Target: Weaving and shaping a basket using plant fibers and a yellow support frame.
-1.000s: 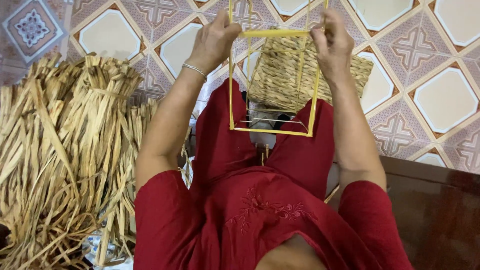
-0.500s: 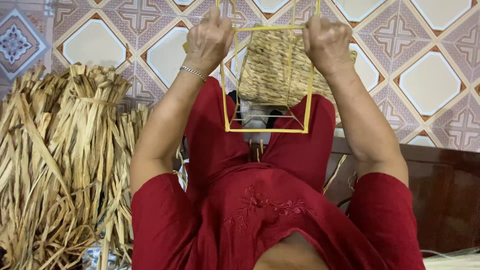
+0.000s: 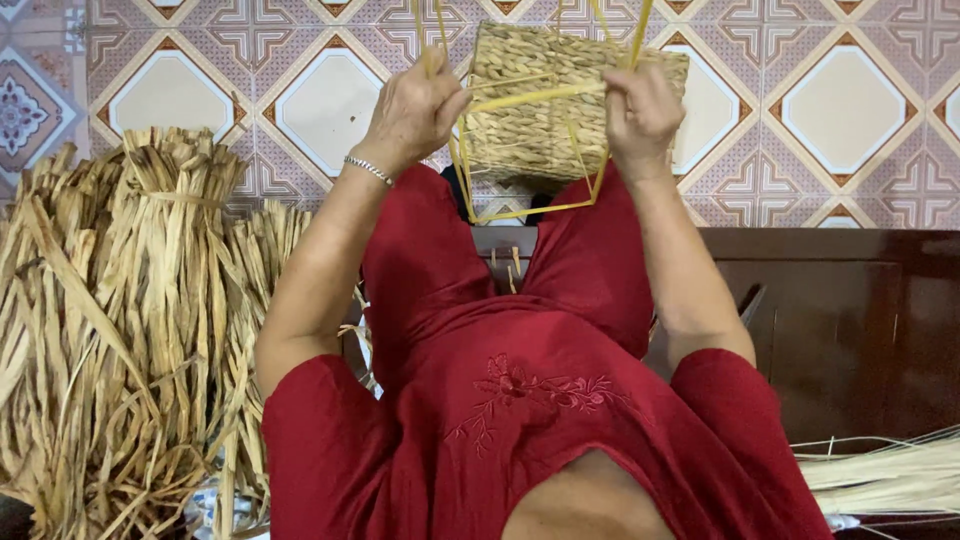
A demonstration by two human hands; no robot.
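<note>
A yellow wire frame (image 3: pixel 520 210), box-shaped, is held up over my knees with both hands. My left hand (image 3: pixel 412 105) grips its left upright rods, a silver bracelet on the wrist. My right hand (image 3: pixel 640 110) grips the right side of the frame. Behind the frame, on the tiled floor, lies a woven straw basket (image 3: pixel 545 110), seen through the wires. My lap and legs in red cloth fill the middle of the view.
A big bundle of dried straw leaves (image 3: pixel 120 330) stands at my left. A dark wooden bench (image 3: pixel 850 320) runs under me to the right. A sheaf of thin pale stalks (image 3: pixel 890 475) lies at the lower right. The floor is patterned tile (image 3: pixel 170 90).
The view has shifted and the frame has been turned and tilted in my hands. Both hands keep their hold on it. The woven basket now shows more fully behind the wires.
</note>
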